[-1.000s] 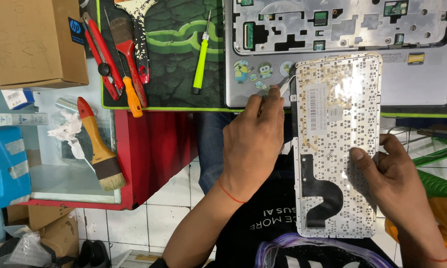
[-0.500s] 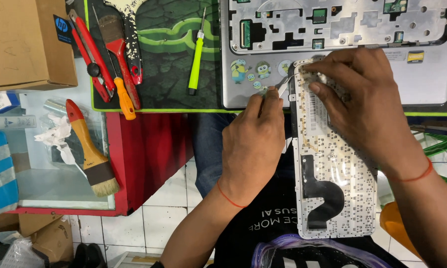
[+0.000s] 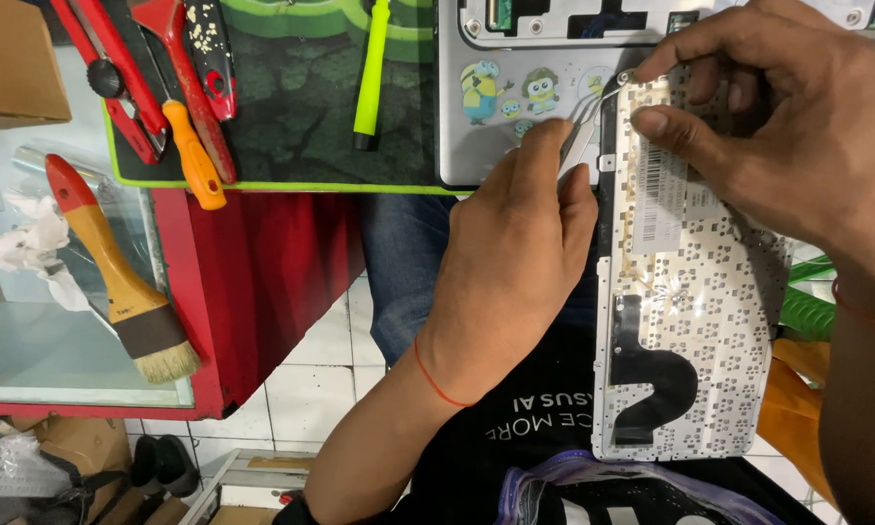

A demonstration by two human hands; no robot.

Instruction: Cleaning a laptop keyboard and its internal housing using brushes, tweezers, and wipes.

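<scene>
Both hands grip: left hand [image 3: 515, 262] pinching tweezers [image 3: 585, 122], right hand [image 3: 787, 126] clasping upturned keyboard [image 3: 690, 292]

repair workshop: opened laptop [image 3: 554, 87], screwdrivers [image 3: 190, 146], brush [image 3: 126, 282].

Keyboard back [image 3: 695, 321]: matt metal; tweezers [image 3: 593, 112]: shiny metal.

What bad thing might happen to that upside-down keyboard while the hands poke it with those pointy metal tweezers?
The thin metal tweezers in the left hand meet the top corner of the silver, hole-dotted keyboard back; a slip might scratch it or jab the right hand pinching there. The keyboard hangs off the grey laptop base over the lap, so it may slide down. The black flat ribbon cable could get bent.
</scene>
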